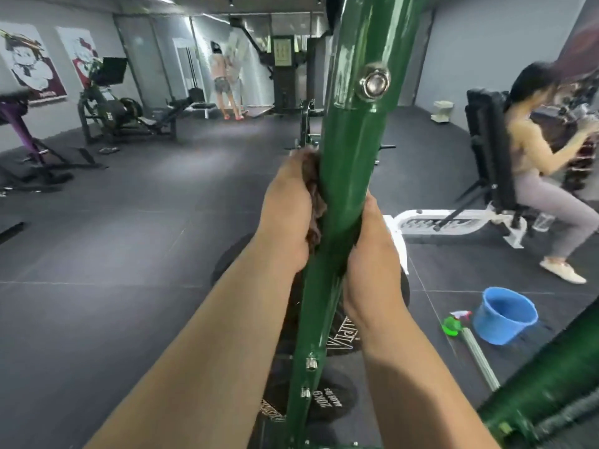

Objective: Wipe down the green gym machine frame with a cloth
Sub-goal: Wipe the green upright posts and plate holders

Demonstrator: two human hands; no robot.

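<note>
Her fingers (299,163) curl round a dark brown cloth (314,202), the left hand (287,209) pressing it against the left side of the green upright post (343,176), the right hand (372,251) clasping the opposite side, seemingly so the cloth wraps the tube. Blue bucket (504,314) and green spray bottle (453,322) wait on the floor nearby, handy for rinsing

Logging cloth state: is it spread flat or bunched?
Bunched: the cloth shows as crumpled brown folds between the left hand and the green frame.
</note>
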